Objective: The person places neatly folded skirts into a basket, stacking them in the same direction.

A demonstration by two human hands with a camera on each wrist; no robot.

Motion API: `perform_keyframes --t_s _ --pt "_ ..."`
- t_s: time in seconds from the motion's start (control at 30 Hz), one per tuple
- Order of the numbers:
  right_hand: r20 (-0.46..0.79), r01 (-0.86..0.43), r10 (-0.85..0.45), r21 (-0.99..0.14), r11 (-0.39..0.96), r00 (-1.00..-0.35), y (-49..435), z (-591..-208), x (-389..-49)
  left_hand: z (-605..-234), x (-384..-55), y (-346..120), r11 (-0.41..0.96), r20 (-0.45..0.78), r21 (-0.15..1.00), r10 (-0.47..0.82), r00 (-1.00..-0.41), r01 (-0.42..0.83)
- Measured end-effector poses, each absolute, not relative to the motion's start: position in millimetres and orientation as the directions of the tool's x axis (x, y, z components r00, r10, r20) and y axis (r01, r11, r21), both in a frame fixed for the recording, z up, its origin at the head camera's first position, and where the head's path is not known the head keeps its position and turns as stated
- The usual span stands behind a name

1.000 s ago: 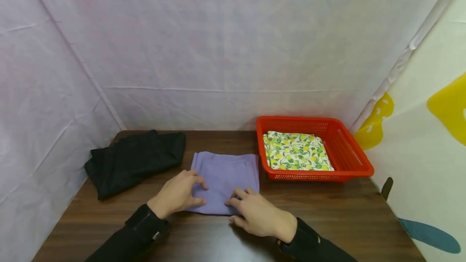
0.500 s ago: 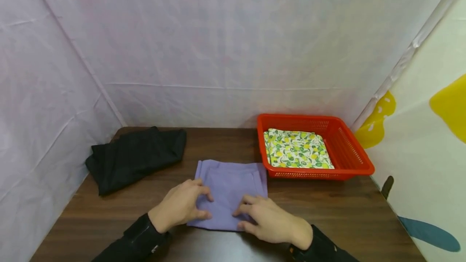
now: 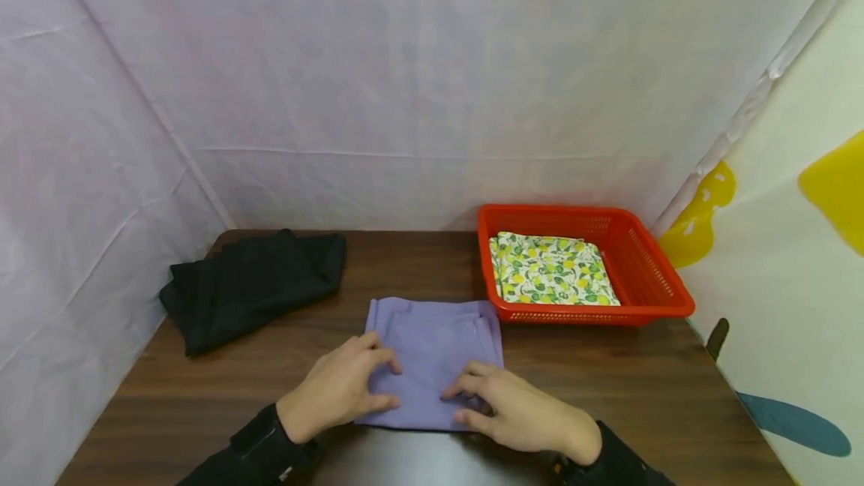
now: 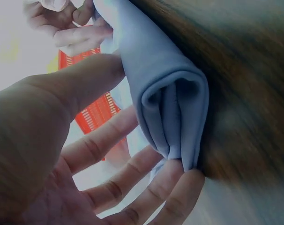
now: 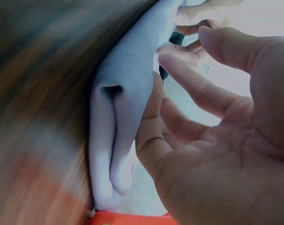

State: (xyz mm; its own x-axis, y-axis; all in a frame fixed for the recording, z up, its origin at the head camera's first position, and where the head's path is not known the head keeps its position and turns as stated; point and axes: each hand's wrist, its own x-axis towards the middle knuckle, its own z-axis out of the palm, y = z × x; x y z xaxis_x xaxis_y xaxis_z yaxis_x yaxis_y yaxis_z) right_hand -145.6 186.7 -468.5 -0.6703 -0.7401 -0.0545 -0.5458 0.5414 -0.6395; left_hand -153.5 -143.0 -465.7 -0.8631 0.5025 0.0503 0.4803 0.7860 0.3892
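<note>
A folded purple cloth [image 3: 432,358] lies flat on the table, its layered edges showing in both wrist views. At its left side is my left hand [image 3: 340,385], fingers spread. The left wrist view has the thumb [image 4: 93,77] against the cloth's top and the fingertips along its layered side edge. My right hand [image 3: 520,411] rests on the cloth's right front part with loosely bent fingers. In the right wrist view, fingers [image 5: 149,129] touch the top of the cloth [image 5: 125,98], while the thumb stands off it.
A red plastic basket [image 3: 651,268] stands at the back right, close to the purple cloth's far right corner. Inside it lies a folded lemon-print cloth [image 3: 553,272]. A folded black cloth [image 3: 256,287] sits at the back left of the wooden table [image 3: 641,388]. White sheets hang behind.
Both hands and the purple cloth have shifted toward me and to the right, mostly in the first half second. The basket and the black cloth have stayed in place on the table.
</note>
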Motion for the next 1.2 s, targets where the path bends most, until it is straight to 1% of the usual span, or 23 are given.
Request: perform_keyframes --t_s 0.1,0.27,0.37,0.5,0.7,0.87,1.2 --pt "-0.031 -0.529 -0.713 -0.647 0.548 -0.701 193.0 -469.4 -142.7 -467.6 -153.9 -146.1 0.781 0.041 0.437 0.478 -0.877 0.447" --pt "0.02 -0.489 -0.595 -0.592 0.641 -0.804 207.7 -469.3 -140.5 -467.7 -158.3 -152.6 0.776 0.026 0.51 0.417 -0.909 0.371" --pt "0.006 -0.424 -0.517 -0.58 0.695 -0.856 215.2 -468.8 -143.0 -465.3 -161.9 -157.0 0.782 0.028 0.531 0.368 -0.929 0.326" --pt "-0.047 -0.336 -0.445 -0.585 0.738 -0.894 222.7 -470.1 -145.8 -465.0 -166.5 -161.8 0.781 -0.002 0.562 0.331 -0.944 0.273" --pt "-0.148 -0.252 -0.429 -0.626 0.738 -0.891 226.4 -474.9 -149.5 -468.7 -169.4 -162.1 0.777 -0.103 0.598 0.319 -0.942 0.197" --pt "-0.189 -0.215 -0.428 -0.648 0.73 -0.884 223.3 -478.0 -155.1 -470.4 -171.8 -157.2 0.758 -0.111 0.62 0.341 -0.934 0.203" --pt "-0.133 -0.298 -0.488 -0.646 0.702 -0.862 211.2 -484.1 -165.1 -473.8 -175.0 -150.1 0.747 -0.141 0.639 0.349 -0.926 0.185"
